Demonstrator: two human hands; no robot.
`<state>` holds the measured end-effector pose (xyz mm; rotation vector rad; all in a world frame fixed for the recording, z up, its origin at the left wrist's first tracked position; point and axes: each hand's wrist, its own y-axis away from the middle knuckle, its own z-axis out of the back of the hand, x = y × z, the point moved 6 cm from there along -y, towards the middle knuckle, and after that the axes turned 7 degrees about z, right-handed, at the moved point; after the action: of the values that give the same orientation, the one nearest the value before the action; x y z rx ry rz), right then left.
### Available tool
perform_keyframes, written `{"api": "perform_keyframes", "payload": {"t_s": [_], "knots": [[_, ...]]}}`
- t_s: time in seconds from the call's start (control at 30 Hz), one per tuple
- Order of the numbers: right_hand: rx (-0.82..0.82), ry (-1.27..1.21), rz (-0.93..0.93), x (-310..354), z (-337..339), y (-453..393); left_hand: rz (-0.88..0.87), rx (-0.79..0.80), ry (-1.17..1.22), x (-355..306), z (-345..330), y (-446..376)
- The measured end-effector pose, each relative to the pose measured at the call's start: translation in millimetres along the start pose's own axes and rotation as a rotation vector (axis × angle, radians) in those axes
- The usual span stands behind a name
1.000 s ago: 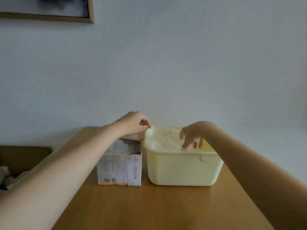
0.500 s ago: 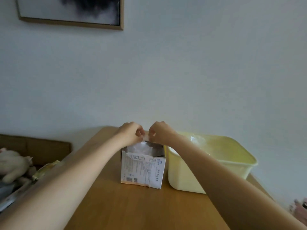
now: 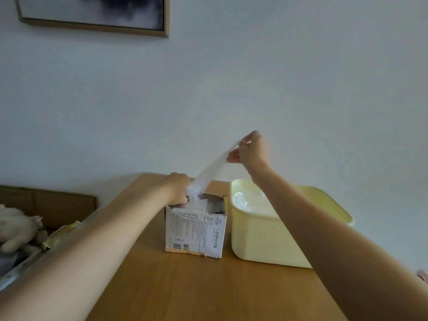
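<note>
A torn white cardboard glove box stands on the wooden table, its top open and stuffed with clear plastic gloves. My left hand grips the bunched gloves at the box's open top. My right hand is raised above and right of the box, pinching the end of one clear plastic glove that stretches down to the opening. A pale yellow plastic tub sits right of the box, touching or nearly touching it, with clear plastic inside.
A framed picture hangs on the wall at upper left. Left of the table lie a plush toy and a cardboard carton. The table's front part is bare wood.
My right hand left the tub, met my left hand at the box top, then rose up and right, drawing a clear glove out. The view shifted left.
</note>
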<state>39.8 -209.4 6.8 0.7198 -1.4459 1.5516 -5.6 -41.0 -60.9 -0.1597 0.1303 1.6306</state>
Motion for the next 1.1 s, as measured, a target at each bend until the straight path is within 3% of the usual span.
{"api": "perform_keyframes", "payload": {"t_s": [0.07,0.17,0.23,0.3,0.33,0.4,0.5,0.6,0.67,0.73,0.8,0.97,1.1], "knots": [[-0.104,-0.067,-0.022,1,21,-8,-0.029,-0.01,0.001,5,-2,1],[-0.045,-0.256,-0.079,0,38,-13,-0.011,-0.027,0.108,11,3,-5],[0.007,-0.487,-0.143,0,41,-10,0.008,-0.156,0.252,8,20,-10],[0.06,-0.599,-0.154,2,38,-5,-0.042,-0.283,0.598,-4,42,-6],[0.074,-0.601,-0.15,3,39,-5,-0.087,-0.242,0.843,-15,49,-1],[0.093,-0.553,-0.135,2,38,-6,-0.137,0.023,1.232,-42,53,7],[0.195,-0.562,-0.158,5,34,-7,-0.204,0.247,1.06,-83,45,15],[0.391,-0.331,-0.107,15,32,-1,-0.208,0.22,1.112,-102,41,15],[0.329,-0.299,-0.073,18,44,0,-0.166,0.172,1.222,-104,39,10],[0.227,-0.553,-0.17,12,58,4,-0.108,0.112,1.354,-101,39,5],[0.149,-0.623,-0.281,-2,73,3,0.0,0.02,1.503,-92,39,-2],[0.367,-0.456,-0.502,-26,57,33,0.083,-0.038,1.643,-89,35,-9],[0.081,-0.595,-0.476,-36,53,27,0.091,-0.117,1.715,-95,34,-6]]}}
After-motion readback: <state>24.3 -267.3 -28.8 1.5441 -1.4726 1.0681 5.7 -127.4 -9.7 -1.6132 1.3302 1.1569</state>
